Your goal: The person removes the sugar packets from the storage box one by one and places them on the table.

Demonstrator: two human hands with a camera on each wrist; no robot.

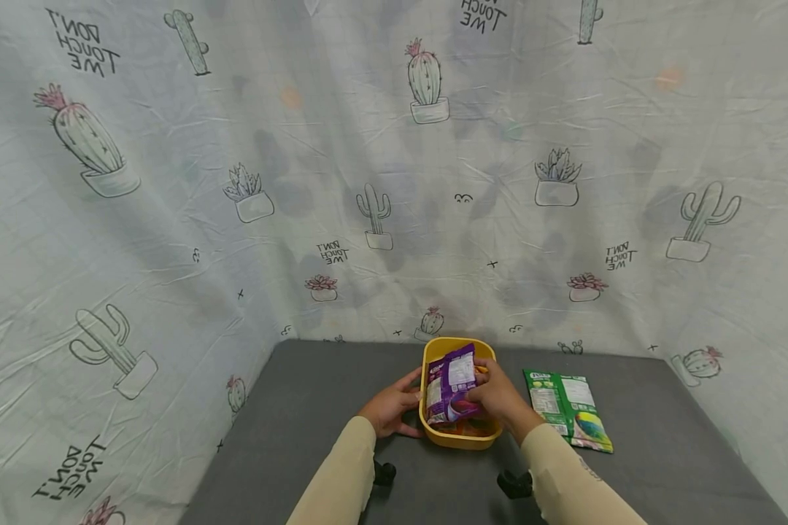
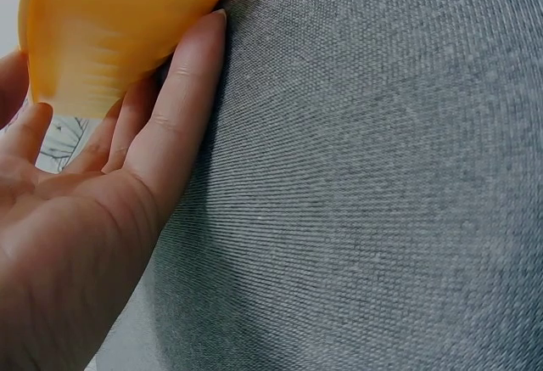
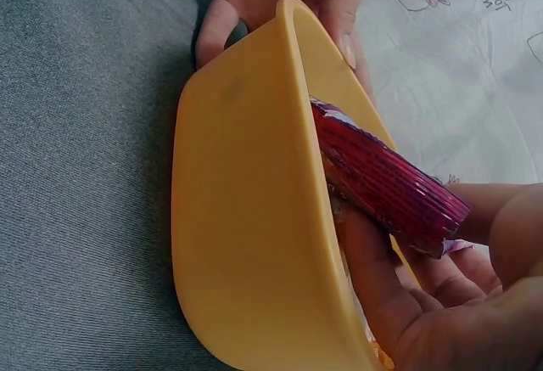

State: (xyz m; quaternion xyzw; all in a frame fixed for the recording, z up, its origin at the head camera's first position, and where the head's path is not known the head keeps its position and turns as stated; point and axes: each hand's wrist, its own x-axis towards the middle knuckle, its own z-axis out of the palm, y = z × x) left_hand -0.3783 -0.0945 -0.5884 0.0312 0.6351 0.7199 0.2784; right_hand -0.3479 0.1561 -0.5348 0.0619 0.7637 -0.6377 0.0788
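Observation:
A yellow plastic tub stands on the grey table. My right hand grips a purple snack packet by its right side, thumb on top and fingers beneath, partly inside the tub. The packet lies tilted, its upper end overlapping the far part of the tub in the head view. Beneath it, some orange wrapping shows in the tub. My left hand rests against the tub's left outer wall, and in the left wrist view its fingers lie nearly straight along the yellow side.
A green snack packet lies flat on the table to the right of my right hand. Behind the table's far edge hangs a white curtain printed with cacti. Grey cloth covers the tabletop.

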